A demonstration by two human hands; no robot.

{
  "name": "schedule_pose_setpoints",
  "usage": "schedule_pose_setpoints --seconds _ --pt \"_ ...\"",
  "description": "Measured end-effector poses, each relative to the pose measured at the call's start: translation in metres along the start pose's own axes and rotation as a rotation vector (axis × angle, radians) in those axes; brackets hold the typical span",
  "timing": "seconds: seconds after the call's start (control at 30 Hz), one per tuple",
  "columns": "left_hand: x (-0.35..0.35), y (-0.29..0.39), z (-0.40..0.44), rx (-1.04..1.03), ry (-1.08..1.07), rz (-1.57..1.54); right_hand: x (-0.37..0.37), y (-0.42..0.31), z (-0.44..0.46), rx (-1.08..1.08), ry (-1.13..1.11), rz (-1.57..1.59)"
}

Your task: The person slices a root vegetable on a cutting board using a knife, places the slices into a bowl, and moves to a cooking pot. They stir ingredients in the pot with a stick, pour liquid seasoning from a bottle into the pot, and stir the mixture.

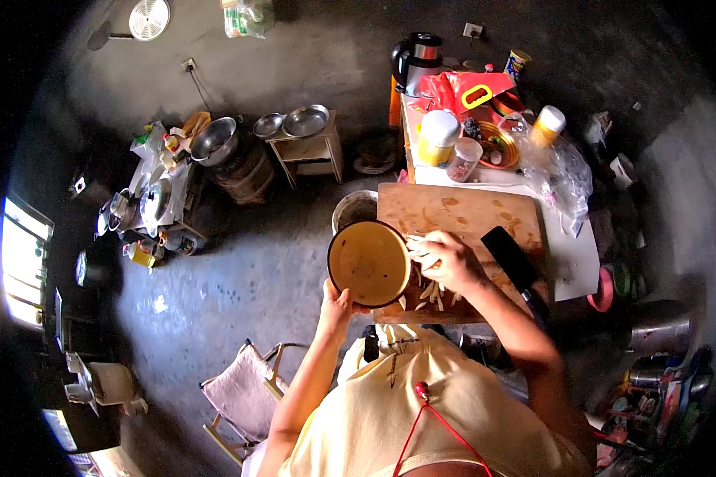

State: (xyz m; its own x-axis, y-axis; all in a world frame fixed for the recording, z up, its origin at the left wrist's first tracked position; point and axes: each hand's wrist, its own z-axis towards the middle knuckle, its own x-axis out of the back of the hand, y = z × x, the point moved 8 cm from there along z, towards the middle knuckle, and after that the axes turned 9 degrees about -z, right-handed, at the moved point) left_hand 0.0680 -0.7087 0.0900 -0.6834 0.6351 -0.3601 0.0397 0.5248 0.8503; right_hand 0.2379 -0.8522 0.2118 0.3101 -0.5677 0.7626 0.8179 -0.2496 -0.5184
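My left hand [338, 305] grips the lower left rim of a round bowl [368, 262] with a tan inside and a dark rim. The bowl is tilted so its inside faces me, beside the left edge of a wooden cutting board [473, 208]. Closed around several pale cut strips [415, 246], my right hand [452, 262] is at the bowl's right rim. More pale strips [433, 296] lie on the board below that hand; what food they are is unclear. A cleaver [509, 257] with a dark blade rests on the board's right side.
Behind the board are white-lidded jars [439, 137], a red bag [461, 89], an orange basket [504, 153] and a thermos jug [418, 62]. A bucket [353, 210] stands behind the bowl. A folding chair [247, 389] is at lower left, and metal basins [215, 141] sit farther back.
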Motion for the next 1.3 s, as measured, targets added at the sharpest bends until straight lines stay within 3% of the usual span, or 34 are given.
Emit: schedule_pose_setpoints --seconds 0.07,0.13,0.27,0.3,0.43,0.53,0.67,0.73,0.83,0.87,0.93,0.97,1.0,1.07,1.1,1.13,1.2,1.3 --pt "-0.006 0.002 -0.003 -0.022 0.012 -0.022 -0.016 -0.021 0.013 0.164 -0.048 0.220" --pt "-0.009 0.002 -0.005 -0.042 0.021 -0.041 -0.030 -0.055 0.027 0.247 -0.236 -0.077" --pt "-0.006 -0.002 -0.011 0.016 -0.012 -0.156 -0.103 -0.082 0.033 0.349 -0.330 -0.116" --pt "-0.003 -0.005 -0.013 0.046 0.018 -0.192 -0.120 -0.083 0.031 0.326 -0.481 -0.196" --pt "0.008 -0.006 -0.027 0.064 0.116 -0.290 -0.112 -0.098 0.027 0.415 -0.233 -0.075" --pt "0.026 -0.011 -0.034 0.065 0.188 -0.294 -0.086 -0.104 0.038 0.564 -0.283 0.067" --pt "0.052 -0.016 -0.047 0.043 0.255 -0.317 -0.076 -0.006 0.052 0.067 -0.121 0.269" --pt "0.073 -0.027 -0.051 -0.013 0.289 -0.374 -0.070 0.047 0.051 -0.130 -0.131 0.072" --pt "0.095 -0.040 -0.057 0.065 0.386 -0.350 -0.064 0.074 0.043 0.066 -0.100 -0.232" --pt "0.100 -0.045 -0.058 0.068 0.394 -0.354 -0.071 0.080 0.039 0.068 -0.108 -0.229" --pt "0.115 -0.060 -0.056 0.083 0.394 -0.307 -0.090 0.088 0.029 -0.143 -0.272 -0.069" --pt "0.121 -0.068 -0.052 0.102 0.371 -0.264 -0.100 0.089 0.022 -0.189 -0.198 0.258" --pt "0.122 -0.073 -0.048 0.109 0.370 -0.265 -0.099 0.068 0.023 -0.024 -0.235 0.032" --pt "0.121 -0.089 -0.043 0.154 0.346 -0.274 -0.116 0.059 0.009 0.010 -0.307 -0.022" --pt "0.115 -0.090 -0.039 0.132 0.315 -0.269 -0.112 0.044 0.006 0.130 -0.319 -0.014" --pt "0.112 -0.096 -0.038 0.190 0.342 -0.228 -0.112 0.043 0.003 0.047 -0.428 0.059" --pt "0.104 -0.107 -0.031 0.244 0.289 -0.199 -0.095 0.039 -0.002 -0.085 -0.384 0.310" --pt "0.091 -0.119 -0.022 0.287 0.220 -0.208 -0.046 0.066 -0.019 -0.082 -0.050 0.238"
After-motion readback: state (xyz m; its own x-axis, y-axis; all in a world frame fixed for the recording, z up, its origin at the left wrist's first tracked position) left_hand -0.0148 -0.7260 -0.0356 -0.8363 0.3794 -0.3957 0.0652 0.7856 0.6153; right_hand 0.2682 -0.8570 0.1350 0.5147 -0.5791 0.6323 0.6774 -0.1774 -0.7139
